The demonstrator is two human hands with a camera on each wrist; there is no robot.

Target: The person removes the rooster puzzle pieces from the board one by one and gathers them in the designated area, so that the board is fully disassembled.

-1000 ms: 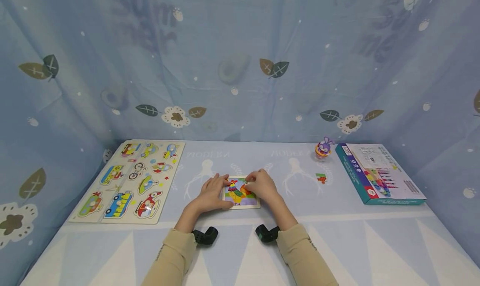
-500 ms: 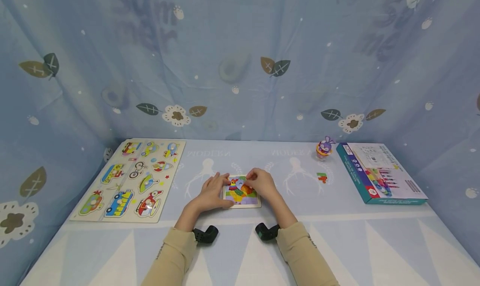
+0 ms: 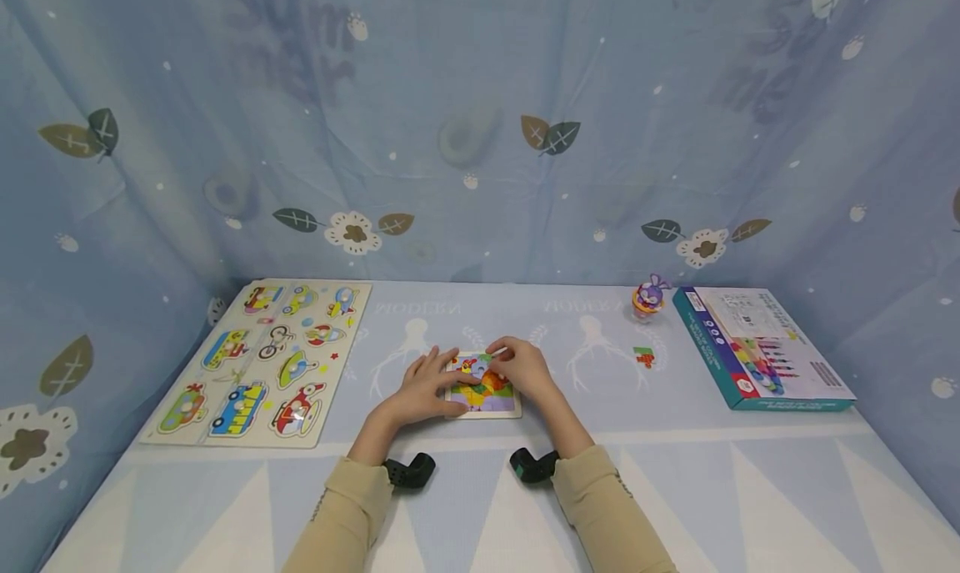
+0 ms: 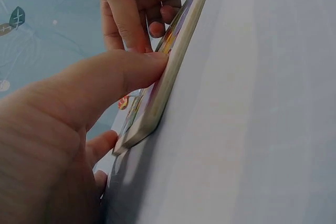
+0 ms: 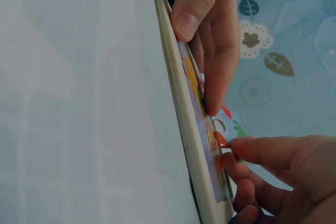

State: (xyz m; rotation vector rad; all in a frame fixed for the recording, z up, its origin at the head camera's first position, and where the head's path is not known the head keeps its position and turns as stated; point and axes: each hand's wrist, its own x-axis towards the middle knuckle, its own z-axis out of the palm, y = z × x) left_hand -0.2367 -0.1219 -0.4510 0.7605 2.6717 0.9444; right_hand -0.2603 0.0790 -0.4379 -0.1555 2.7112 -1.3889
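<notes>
A small wooden jigsaw puzzle (image 3: 495, 403) with a bright rooster picture lies in its pale frame in the middle of the table. My left hand (image 3: 422, 389) rests on it, the thumb on the rim near its front left corner and the index finger reaching across the picture. In the right wrist view that fingertip touches the pieces. Over the right part of the picture, my right hand (image 3: 525, 370) pinches a reddish-orange puzzle piece (image 5: 221, 139), tilted at the puzzle surface. Its fingers partly cover the piece. Another loose puzzle piece (image 3: 644, 357), green and red, lies to the right.
A large peg puzzle board (image 3: 255, 364) with vehicles lies at the left. Toward the back right stands a purple rabbit toy (image 3: 648, 298), beside a flat teal-edged box (image 3: 765, 348). A patterned blue curtain (image 3: 480, 198) hangs behind the table.
My left index finger has moved from the puzzle's left edge rightward onto the picture. The right hand stays at the same part of the puzzle, its fingers shifting slightly.
</notes>
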